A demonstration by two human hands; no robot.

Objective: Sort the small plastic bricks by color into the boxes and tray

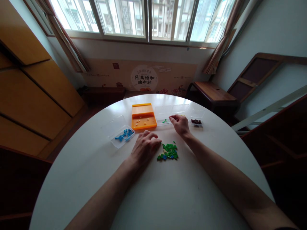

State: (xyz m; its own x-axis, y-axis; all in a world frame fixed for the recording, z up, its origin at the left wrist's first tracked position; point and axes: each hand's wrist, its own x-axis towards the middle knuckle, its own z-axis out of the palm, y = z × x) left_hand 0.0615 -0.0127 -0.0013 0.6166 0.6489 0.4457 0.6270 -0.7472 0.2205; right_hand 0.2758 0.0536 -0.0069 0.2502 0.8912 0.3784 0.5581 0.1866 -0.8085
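A loose pile of small green building bricks (170, 150), with a few blue and cream ones mixed in, lies on the white table. At the pile's upper left edge is my left hand (146, 143), its fingers curled and thumb and forefinger together; whatever they hold is too small to make out. My right hand (180, 124) is over the right part of a clear plastic box (159, 123), its fingertips pinched. Anything in that pinch cannot be made out. Several green bricks (165, 121) lie inside this box, left of the fingertips.
An orange tray (144, 114) with small cream pieces stands behind my left hand. To its left is a clear box (118, 144) of blue bricks (124, 135). A small clear box of dark brown pieces (196, 122) stands right of my right hand on the round table (83, 166).
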